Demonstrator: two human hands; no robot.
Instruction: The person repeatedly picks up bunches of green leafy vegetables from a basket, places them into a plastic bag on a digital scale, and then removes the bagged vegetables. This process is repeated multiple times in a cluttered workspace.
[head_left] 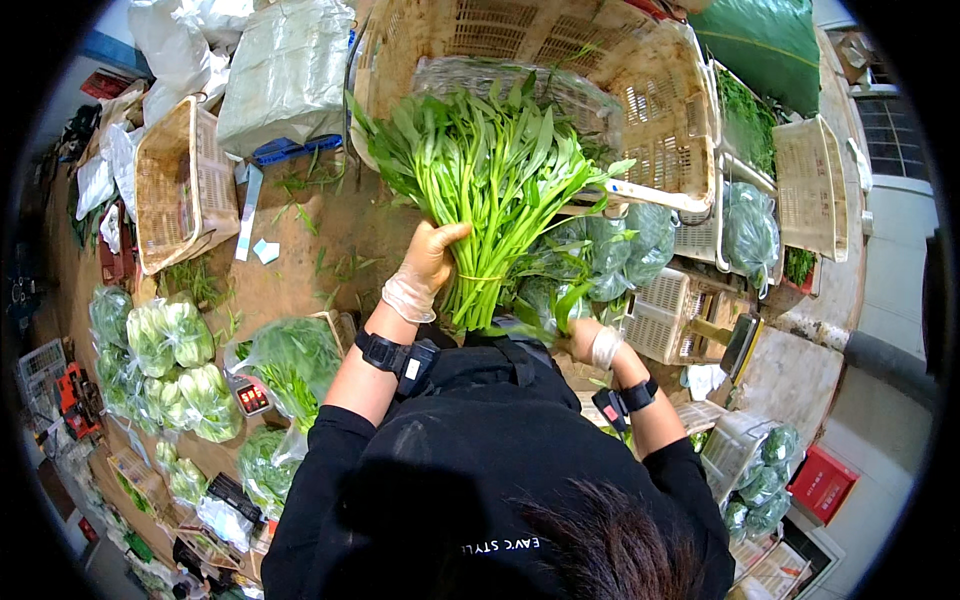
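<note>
A big bunch of long-stemmed leafy greens, resembling water spinach [485,190], is held up in front of me, its leaves fanned toward the large crate. My left hand [428,262] is closed round the left side of the stems, thumb across them. A thin yellowish band circles the stems near their cut ends. Lower right of the bunch, my right hand [588,342] has its fingers closed on a loose leafy stem [568,305], partly blurred. Both hands wear pale, translucent gloves or cuffs at the wrist.
Beyond the bunch stands a large, dirty plastic crate [665,120] with clear plastic inside. Bagged greens [640,245] lie at its right, near a smaller crate [655,310]. At left are bagged pale cabbages [185,400], a red-lit scale display [252,399] and a tilted crate [185,185].
</note>
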